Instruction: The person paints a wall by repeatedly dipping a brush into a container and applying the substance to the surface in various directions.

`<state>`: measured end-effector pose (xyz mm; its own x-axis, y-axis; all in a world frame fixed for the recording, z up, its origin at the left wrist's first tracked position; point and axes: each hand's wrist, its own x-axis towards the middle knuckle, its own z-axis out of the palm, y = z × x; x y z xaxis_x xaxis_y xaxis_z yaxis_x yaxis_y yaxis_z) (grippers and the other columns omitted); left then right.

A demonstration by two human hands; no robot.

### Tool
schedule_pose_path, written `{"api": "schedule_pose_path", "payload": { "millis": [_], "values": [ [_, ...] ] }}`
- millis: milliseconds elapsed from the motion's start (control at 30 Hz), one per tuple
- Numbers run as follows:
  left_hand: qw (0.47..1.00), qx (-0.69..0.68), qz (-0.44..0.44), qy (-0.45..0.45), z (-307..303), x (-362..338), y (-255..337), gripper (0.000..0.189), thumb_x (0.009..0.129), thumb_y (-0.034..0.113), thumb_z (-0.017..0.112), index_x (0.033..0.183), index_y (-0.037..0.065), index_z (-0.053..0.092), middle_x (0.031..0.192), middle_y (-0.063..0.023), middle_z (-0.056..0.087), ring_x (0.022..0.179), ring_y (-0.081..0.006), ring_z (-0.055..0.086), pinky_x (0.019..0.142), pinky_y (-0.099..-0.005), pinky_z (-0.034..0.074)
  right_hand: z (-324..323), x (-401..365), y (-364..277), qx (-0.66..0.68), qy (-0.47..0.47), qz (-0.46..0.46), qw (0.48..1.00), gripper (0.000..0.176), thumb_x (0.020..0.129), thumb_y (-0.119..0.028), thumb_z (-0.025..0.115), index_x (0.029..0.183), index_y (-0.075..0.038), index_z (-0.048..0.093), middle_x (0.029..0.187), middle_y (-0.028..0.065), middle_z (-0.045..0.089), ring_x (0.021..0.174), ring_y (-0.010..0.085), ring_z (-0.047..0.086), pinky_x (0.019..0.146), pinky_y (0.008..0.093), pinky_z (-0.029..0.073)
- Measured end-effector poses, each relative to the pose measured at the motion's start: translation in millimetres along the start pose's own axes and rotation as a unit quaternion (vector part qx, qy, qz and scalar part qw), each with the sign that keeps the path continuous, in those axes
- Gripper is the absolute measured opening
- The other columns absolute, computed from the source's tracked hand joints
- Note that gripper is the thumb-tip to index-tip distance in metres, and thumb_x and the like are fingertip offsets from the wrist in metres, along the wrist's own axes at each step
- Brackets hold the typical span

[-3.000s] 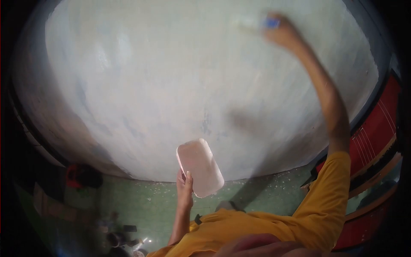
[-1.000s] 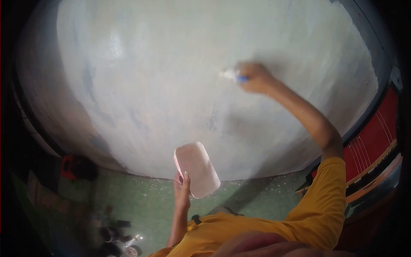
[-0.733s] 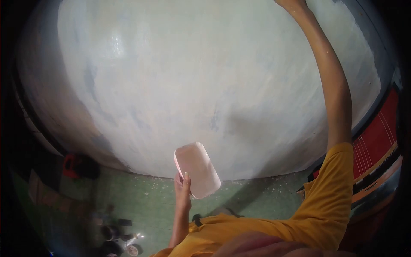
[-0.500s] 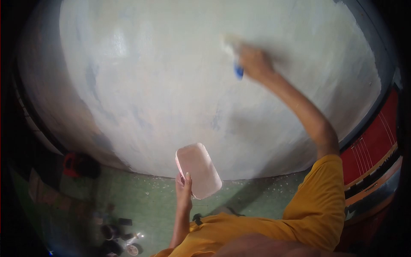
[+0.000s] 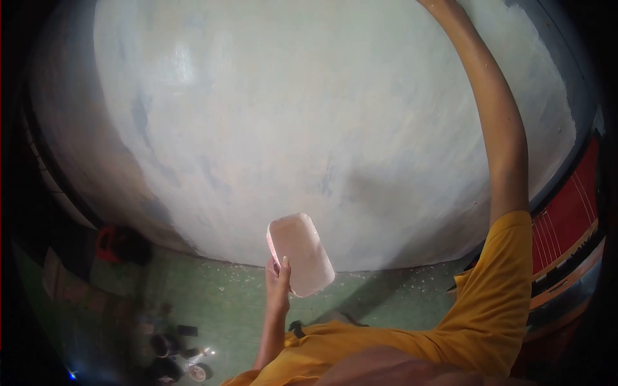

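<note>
My left hand (image 5: 279, 278) grips the near left edge of a shallow pinkish-white tray (image 5: 302, 254), its thumb over the rim. The tray is tilted, with its inside facing up, in front of the lower part of a wall (image 5: 257, 128) coated in patchy white and grey. My right arm reaches far up along the wall at the right. Only the wrist and a bit of my right hand (image 5: 438, 5) show at the top edge; the fingers and whatever they hold are out of frame.
The green floor (image 5: 238, 309) has white flecks along the wall base. A red and black object (image 5: 116, 246) stands at the left. Cups and other small items lie at the lower left near a small light (image 5: 207, 352). Red panelling (image 5: 566, 212) is at the right.
My right hand, with a blue-handled tool in it before, has moved up and right, mostly out of view. My left hand and the tray have barely moved.
</note>
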<state>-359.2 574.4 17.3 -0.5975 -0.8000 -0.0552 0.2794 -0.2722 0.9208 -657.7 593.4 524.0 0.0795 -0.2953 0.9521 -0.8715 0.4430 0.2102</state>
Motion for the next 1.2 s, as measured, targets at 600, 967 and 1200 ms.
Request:
{"api": "schedule_pose_path", "payload": {
  "millis": [600,967,1200],
  "values": [
    [1.000,-0.004,0.000,0.018,7.6,-9.4,6.1,0.051,0.090,0.036,0.060,0.119,-0.003,0.045,0.095,-0.0053,0.055,0.083,-0.0085,0.050,0.070,-0.0229,0.043,14.8,-34.0,-22.4,-0.001,-0.157,0.031,0.987,0.023,0.088,-0.022,0.055,0.097,-0.004,0.065,0.096,0.0176,0.065,0.091,0.0327,0.062,0.077,0.0402,0.048],
    [0.998,0.028,-0.026,0.042,-7.3,-6.3,4.7,0.052,0.089,0.037,0.061,0.119,-0.002,0.046,0.096,-0.0059,0.055,0.084,-0.0094,0.051,0.070,-0.0239,0.044,121.6,-281.7,-75.0,-0.028,-0.197,-0.326,0.924,0.008,0.071,-0.013,0.060,0.073,-0.007,0.066,0.079,0.0061,0.060,0.071,0.0255,0.061,0.063,0.0363,0.054],
    [0.997,0.074,-0.007,0.037,-5.8,-10.9,16.2,0.051,0.092,0.040,0.054,0.121,0.000,0.047,0.103,-0.0040,0.055,0.091,-0.0070,0.049,0.072,-0.0208,0.040,65.5,-145.1,-44.1,0.064,-0.302,-0.014,0.951,0.023,0.081,-0.028,0.056,0.088,-0.008,0.063,0.086,0.0163,0.066,0.078,0.0364,0.064,0.072,0.0454,0.050]
  ]
}}
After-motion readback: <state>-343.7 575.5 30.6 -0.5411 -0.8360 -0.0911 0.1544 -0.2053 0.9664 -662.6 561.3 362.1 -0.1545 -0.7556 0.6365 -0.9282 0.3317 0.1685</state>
